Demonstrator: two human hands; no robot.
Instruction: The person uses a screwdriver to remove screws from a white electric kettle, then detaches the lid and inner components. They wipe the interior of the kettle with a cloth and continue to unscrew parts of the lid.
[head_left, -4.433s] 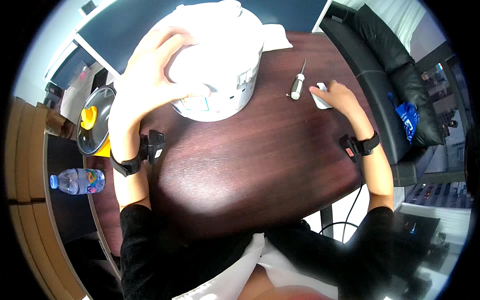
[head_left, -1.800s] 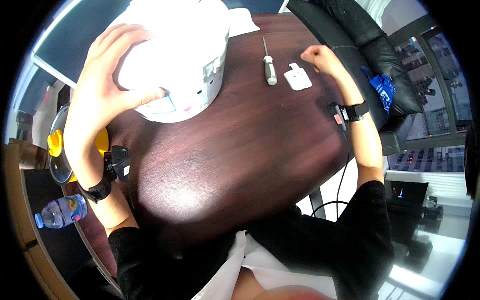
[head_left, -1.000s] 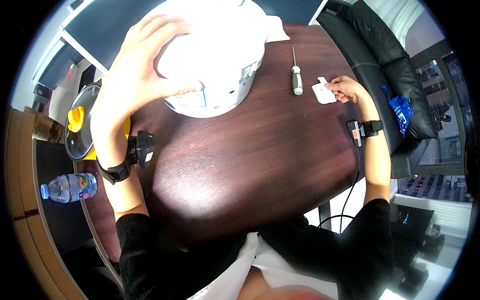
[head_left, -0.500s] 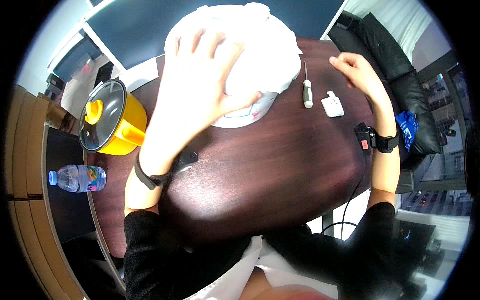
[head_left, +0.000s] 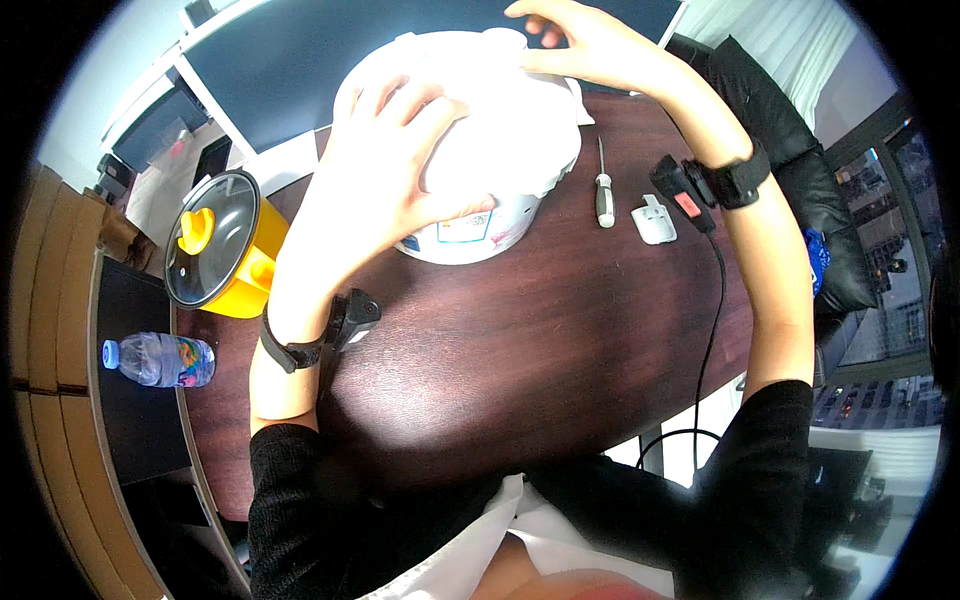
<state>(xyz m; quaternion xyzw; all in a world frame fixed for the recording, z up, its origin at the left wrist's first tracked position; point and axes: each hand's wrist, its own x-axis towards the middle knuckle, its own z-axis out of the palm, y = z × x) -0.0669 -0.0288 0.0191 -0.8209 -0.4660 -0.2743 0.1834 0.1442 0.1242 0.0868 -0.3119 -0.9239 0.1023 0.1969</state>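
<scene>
A large, rounded white tub (head_left: 505, 150), washed out by glare, stands at the far side of the table. Its upper part looks like a crumpled white covering, and a blue-framed label (head_left: 464, 228) shows low on the front. My left hand (head_left: 395, 165) rests against the tub's left side with fingers spread and thumb stretched across the front. Beside a pale round knob (head_left: 505, 42) at the top is my right hand (head_left: 580, 45), fingers apart and slightly bent, with nothing visible in it. Whether its thumb touches the knob I cannot tell.
A screwdriver (head_left: 604, 200) and a small white case (head_left: 653, 222) lie right of the tub. On the left are a yellow pot (head_left: 245, 275) with a glass lid and a water bottle (head_left: 160, 360). A black cable (head_left: 718, 310) hangs from the device on my right wrist.
My right hand has moved left and away from me, from above the small white case to the tub's top. My left hand stays on the tub, which appears slightly shifted in view.
</scene>
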